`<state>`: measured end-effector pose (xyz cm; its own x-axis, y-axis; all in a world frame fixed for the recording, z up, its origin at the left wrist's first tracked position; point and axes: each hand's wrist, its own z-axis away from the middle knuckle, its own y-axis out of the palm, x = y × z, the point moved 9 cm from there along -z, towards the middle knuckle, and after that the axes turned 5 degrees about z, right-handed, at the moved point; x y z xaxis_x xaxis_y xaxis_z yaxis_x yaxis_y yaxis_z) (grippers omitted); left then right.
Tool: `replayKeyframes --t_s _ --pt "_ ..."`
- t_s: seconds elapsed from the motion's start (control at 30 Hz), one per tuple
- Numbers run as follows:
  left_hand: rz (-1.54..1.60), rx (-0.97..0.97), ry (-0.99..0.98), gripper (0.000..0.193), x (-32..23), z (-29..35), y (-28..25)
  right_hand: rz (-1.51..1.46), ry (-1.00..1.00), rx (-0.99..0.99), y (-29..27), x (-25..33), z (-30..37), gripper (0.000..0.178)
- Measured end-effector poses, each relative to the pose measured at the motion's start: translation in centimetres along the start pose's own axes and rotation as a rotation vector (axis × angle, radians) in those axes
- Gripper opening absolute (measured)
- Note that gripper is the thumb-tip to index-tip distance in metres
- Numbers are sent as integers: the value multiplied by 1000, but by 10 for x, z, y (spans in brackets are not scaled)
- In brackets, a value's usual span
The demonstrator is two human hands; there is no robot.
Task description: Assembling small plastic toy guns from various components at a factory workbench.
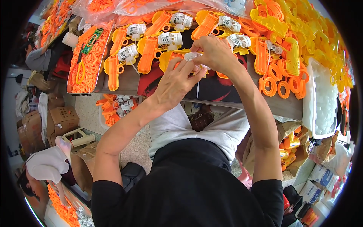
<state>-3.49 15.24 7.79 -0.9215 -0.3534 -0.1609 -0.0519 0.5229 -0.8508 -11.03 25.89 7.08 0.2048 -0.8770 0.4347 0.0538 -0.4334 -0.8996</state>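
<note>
Both hands meet over a yellow-and-orange toy gun half [166, 59] at the middle of the table's near side. My left hand [172, 87] has its fingers closed on the gun from the near left. From the right, my right hand [217, 55] pinches a whitish plastic part [191, 56] set in the gun; the fingers hide much of it. A thin white strip [197, 89] hangs down below the hands. Several similar gun halves with orange grips [148, 53] and white round mechanisms [170, 38] lie around the hands, on the left, beyond and to the right.
At left, a tray [102, 64] holds small orange parts, yellow-handled scissors [80, 72] and a green tool [92, 41]. To the right lie orange rings [283, 89], yellow shells [310, 30] and a white bin [309, 98] of whitish parts. Another person [47, 162] bends at lower left.
</note>
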Motion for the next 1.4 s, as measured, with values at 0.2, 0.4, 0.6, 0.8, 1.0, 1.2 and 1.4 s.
replayKeyframes --t_s 0.2,0.4,0.6,0.8,1.0,1.2,1.4 --pt "38 -5 13 40 2 3 -1 -29 -8 -14 1 -2 2 38" --pt "114 -3 -13 52 6 7 1 -22 -12 -5 2 -2 2 37" --pt "69 120 43 42 1 -7 1 -34 3 -64 1 -5 -2 35" --pt "-71 220 111 37 -4 -15 10 -55 35 52 5 -6 -2 36" --pt "32 -15 15 36 2 12 6 32 2 -48 -1 1 8 38" --pt "148 -324 -299 26 22 31 -24 30 -37 -92 3 2 9 36" --pt "4 -106 -209 34 21 20 -9 34 -22 -84 1 3 11 37"
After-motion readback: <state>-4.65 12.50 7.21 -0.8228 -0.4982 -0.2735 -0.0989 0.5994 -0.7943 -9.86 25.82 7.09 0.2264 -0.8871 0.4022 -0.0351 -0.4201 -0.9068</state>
